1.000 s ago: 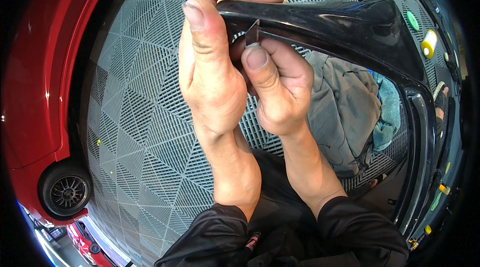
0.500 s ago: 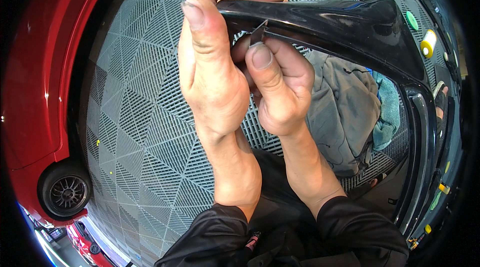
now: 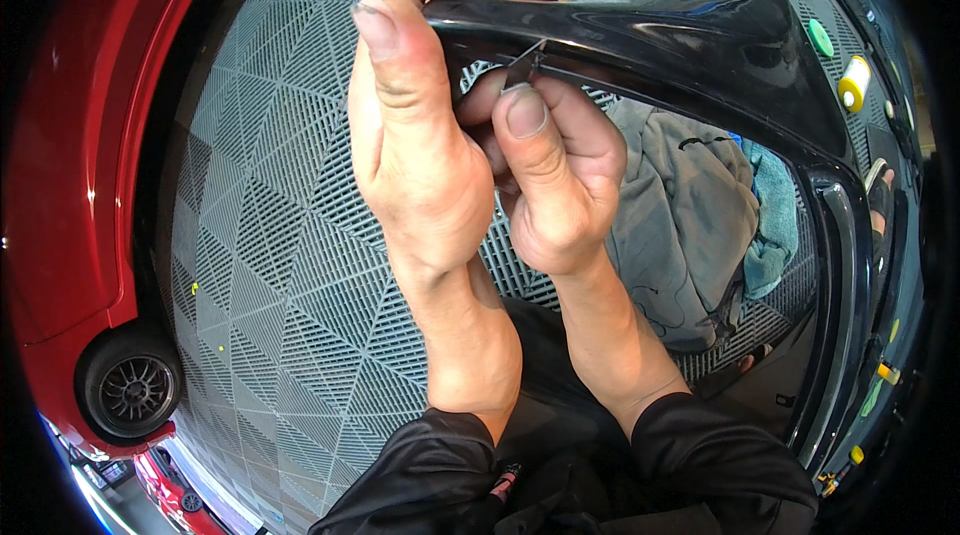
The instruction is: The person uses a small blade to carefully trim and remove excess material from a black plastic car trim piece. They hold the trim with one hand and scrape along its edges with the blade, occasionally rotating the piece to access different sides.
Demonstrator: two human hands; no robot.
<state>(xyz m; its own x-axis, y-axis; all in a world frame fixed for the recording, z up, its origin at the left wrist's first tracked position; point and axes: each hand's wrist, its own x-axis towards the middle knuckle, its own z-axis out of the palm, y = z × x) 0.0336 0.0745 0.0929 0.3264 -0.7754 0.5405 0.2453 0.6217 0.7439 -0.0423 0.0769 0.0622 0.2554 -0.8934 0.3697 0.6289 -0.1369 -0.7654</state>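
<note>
My left hand (image 3: 420, 125) is around the narrow left end of a glossy black car body part (image 3: 640, 35), its thumb raised and some fingers reaching over the far side. Just right of it, my right hand (image 3: 555, 160) pinches a small pointed blade (image 3: 522, 65) between thumb and fingers. The blade's tip meets the lower edge of the part, or lies very close to it. The right fingertips behind the blade are partly hidden. From its wide right end the black part bends down along my right side.
Grey grid tiles (image 3: 290, 235) cover the floor. A grey cloth (image 3: 670, 225) and a teal towel (image 3: 772, 225) lie under the part. A red car (image 3: 70, 155) stands at left. At far right are a yellow-and-white roll (image 3: 855, 85) and a green disc (image 3: 821, 38).
The blade's tip has shifted slightly right along the part's edge and its angle leans more to the right. My left hand has drifted a little left.
</note>
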